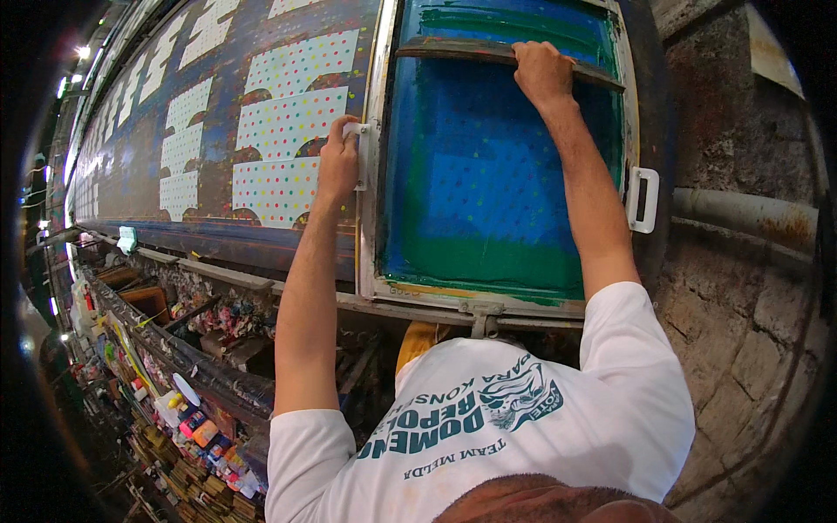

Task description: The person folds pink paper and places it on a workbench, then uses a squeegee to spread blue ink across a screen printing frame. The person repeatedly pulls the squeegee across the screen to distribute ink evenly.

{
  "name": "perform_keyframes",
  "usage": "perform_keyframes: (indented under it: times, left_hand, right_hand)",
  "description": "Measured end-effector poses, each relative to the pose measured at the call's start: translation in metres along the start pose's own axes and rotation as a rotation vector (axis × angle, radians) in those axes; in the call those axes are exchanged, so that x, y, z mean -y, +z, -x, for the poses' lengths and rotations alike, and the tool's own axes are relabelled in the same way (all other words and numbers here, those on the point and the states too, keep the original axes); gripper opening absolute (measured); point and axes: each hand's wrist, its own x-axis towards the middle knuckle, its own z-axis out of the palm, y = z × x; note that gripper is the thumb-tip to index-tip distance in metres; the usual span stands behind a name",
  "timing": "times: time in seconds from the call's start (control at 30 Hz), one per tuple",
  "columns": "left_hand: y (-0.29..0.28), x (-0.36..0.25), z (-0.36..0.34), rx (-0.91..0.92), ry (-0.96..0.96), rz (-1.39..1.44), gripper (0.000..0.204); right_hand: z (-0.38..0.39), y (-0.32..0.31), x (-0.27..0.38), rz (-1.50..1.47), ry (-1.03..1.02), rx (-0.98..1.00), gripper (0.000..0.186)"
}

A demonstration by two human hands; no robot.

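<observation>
A large screen-printing frame (373,218) with a blue mesh (488,183) lies on the long table in front of me. Green ink (488,261) covers the near end of the mesh, with more along its far end. My right hand (545,74) is closed around a long dark squeegee (453,50), which spans the mesh near its far end. My left hand (340,161) grips the white handle (363,157) on the frame's left side. A second white handle (643,200) on the right side is untouched.
White cut fabric pieces (292,118) with coloured dots lie in rows on the dark table (131,174) to the left. Below the table's near edge are a shelf of rags (235,318) and several coloured containers (205,431). A rusty pipe (750,218) runs along the right.
</observation>
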Motion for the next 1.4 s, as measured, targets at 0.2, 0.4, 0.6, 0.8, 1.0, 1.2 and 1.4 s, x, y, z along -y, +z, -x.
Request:
perform_keyframes:
  times: [0.2,0.4,0.6,0.8,1.0,1.2,1.4]
  left_hand:
    - [0.004,0.001,0.002,-0.013,0.023,-0.038,0.030]
    - [0.005,0.002,0.000,-0.025,0.026,-0.060,0.029]
    - [0.004,-0.002,0.000,0.000,-0.054,-0.042,0.032]
    - [0.005,0.004,-0.001,0.004,-0.045,0.026,0.032]
    - [0.003,0.011,-0.004,0.055,-0.048,0.019,0.032]
    - [0.003,0.009,-0.003,0.018,0.037,0.029,0.030]
    - [-0.001,0.005,-0.003,0.014,0.124,0.035,0.031]
  right_hand:
    - [-0.044,-0.020,-0.026,-0.065,-0.050,0.066,0.021]
    - [-0.084,-0.018,-0.051,0.020,-0.062,-0.205,0.013]
    - [-0.114,0.019,-0.072,0.053,-0.021,-0.160,0.015]
    - [-0.132,0.045,-0.077,0.089,0.061,-0.062,0.019]
    - [-0.122,0.052,-0.062,0.018,0.267,-0.080,0.024]
    - [-0.100,0.055,-0.040,-0.172,0.569,-0.104,0.033]
    - [-0.072,0.049,-0.024,-0.021,0.631,-0.062,0.034]
